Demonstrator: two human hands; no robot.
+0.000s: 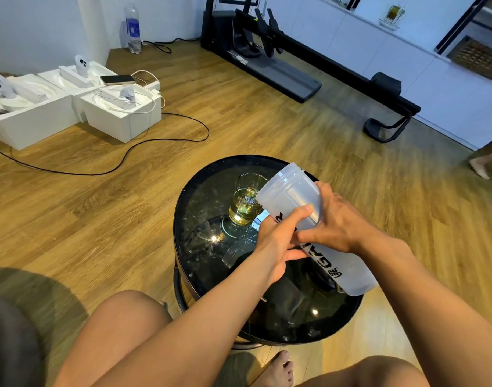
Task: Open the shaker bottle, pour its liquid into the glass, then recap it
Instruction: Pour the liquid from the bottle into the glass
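Observation:
A translucent white shaker bottle [292,194] with black lettering is tilted, its open threaded mouth resting over the rim of the glass [246,201]. Yellowish liquid fills the glass to about half. My right hand [337,219] wraps the bottle's middle from the right. My left hand [278,241] grips it from the left, thumb across the lettering. The bottle carries no cap. A clear round object, possibly the cap, [235,254] lies on the table under my left wrist; I cannot tell for sure. The glass stands on the round black glass table [200,208].
The table is small, with wooden floor [239,121] all around. White boxes [71,104] with devices, a phone and cables sit far left. A black exercise machine [295,65] stands behind. My knees and a bare foot are below the table; another person's foot is at far right.

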